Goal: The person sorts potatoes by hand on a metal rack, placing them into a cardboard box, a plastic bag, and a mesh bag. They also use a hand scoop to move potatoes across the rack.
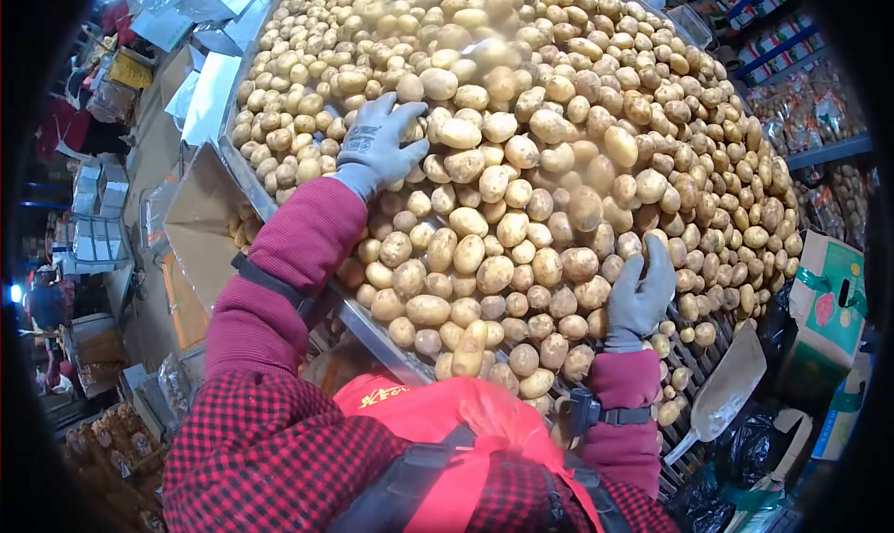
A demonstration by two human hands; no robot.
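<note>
A large heap of potatoes (496, 273) fills the wide table in front of me. My left hand (377, 147), in a grey glove, rests on the potatoes at the heap's left side with its fingers spread and nothing gripped. At the lower right, my right hand (643, 291), gloved the same way, touches the potatoes near the front edge. Its thumb stands apart from its fingers, and no potato shows between them. A metal rim (377, 333) runs along the table's near left side.
Right of the heap, a metal scoop (731, 384) lies on dark slats. Beyond it are a green printed carton (829, 296) and black plastic bags (750, 449). An opened cardboard box (209, 221) stands against the table's left side. Packed shelves (805, 114) line the far right.
</note>
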